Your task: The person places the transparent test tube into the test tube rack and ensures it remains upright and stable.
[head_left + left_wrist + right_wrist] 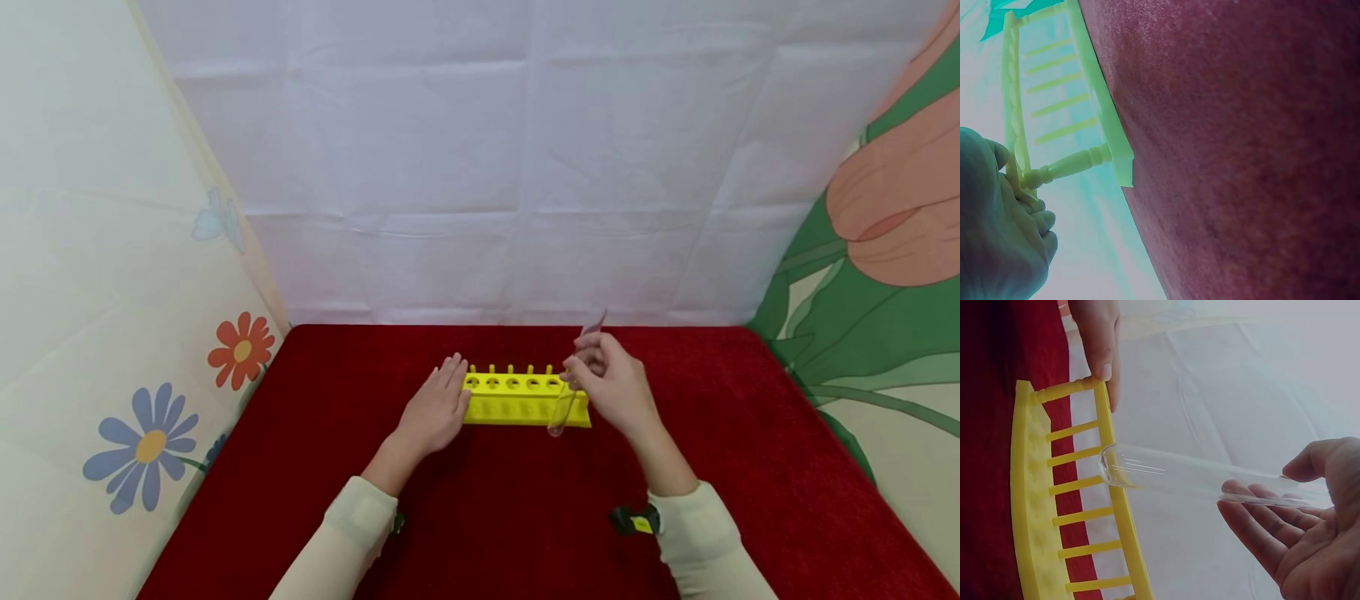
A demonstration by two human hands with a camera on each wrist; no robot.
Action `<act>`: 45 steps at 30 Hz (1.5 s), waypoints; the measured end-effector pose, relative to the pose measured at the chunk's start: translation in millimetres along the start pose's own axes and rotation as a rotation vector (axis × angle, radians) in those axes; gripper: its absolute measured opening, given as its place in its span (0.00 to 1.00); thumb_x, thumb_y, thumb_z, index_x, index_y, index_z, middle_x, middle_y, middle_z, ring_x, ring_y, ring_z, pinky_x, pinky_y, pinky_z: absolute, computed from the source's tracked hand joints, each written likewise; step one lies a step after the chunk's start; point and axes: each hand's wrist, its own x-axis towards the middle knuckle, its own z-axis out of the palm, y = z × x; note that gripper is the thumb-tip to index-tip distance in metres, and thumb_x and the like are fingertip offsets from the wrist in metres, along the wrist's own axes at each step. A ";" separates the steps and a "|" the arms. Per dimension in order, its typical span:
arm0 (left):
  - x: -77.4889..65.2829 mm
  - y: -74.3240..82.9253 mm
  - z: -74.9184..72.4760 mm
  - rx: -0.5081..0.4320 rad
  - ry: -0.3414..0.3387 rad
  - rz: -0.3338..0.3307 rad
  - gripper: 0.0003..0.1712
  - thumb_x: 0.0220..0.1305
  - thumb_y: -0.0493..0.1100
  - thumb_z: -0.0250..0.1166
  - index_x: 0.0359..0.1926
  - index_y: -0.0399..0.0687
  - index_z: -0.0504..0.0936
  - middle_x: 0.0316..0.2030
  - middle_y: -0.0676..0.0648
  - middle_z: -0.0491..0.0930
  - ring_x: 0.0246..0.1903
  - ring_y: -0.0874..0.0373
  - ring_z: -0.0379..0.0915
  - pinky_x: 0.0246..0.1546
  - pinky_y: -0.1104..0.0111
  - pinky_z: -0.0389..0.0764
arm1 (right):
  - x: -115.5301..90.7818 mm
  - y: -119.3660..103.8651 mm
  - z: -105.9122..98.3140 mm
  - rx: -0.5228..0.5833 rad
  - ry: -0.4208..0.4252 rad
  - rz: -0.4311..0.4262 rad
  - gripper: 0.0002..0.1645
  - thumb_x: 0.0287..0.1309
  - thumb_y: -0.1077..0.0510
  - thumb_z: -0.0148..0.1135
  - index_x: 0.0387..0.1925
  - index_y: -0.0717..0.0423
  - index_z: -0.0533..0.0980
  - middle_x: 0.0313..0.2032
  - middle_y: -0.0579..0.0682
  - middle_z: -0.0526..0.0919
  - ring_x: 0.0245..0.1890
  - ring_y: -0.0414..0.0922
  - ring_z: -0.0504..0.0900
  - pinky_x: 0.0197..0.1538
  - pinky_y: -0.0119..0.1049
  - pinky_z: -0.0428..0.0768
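Note:
A yellow test tube rack (512,408) stands on the red cloth, with a row of round holes along its top rail. My left hand (435,407) rests against the rack's left end, fingers straight; its thumb (1105,372) touches the corner of the top rail. My right hand (617,385) holds a clear glass test tube (1166,472) between thumb and fingers at its upper part. In the head view the tube slants, its rounded bottom low before the rack's right end. The right wrist view has that bottom overlapping the top rail.
The red cloth (495,525) covers the table all round the rack. A white sheet (420,167) hangs behind the far edge, and flower-printed panels (892,358) flank both sides. Several upright pegs (530,369) line the rack's back.

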 end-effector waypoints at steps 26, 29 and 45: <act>-0.5 2.1 -1.3 0.006 -0.015 -0.008 0.33 0.83 0.51 0.37 0.80 0.39 0.50 0.80 0.42 0.48 0.79 0.50 0.41 0.78 0.58 0.48 | 6.2 -6.8 7.6 0.053 0.000 -0.003 0.16 0.70 0.57 0.62 0.54 0.59 0.72 0.39 0.58 0.86 0.40 0.59 0.88 0.43 0.52 0.87; -0.6 2.1 -1.3 0.002 -0.012 -0.008 0.33 0.83 0.51 0.38 0.80 0.39 0.51 0.80 0.42 0.48 0.79 0.50 0.42 0.78 0.58 0.48 | 7.7 -6.0 8.9 0.063 0.002 -0.018 0.16 0.70 0.57 0.62 0.53 0.60 0.72 0.38 0.58 0.86 0.39 0.56 0.89 0.43 0.51 0.87; -2.1 3.4 -3.2 -0.003 -0.013 -0.015 0.33 0.83 0.51 0.39 0.79 0.39 0.51 0.80 0.42 0.48 0.79 0.50 0.42 0.78 0.58 0.48 | 10.0 -13.0 14.2 0.061 0.000 -0.043 0.17 0.70 0.55 0.62 0.53 0.61 0.73 0.42 0.57 0.88 0.40 0.49 0.90 0.44 0.37 0.87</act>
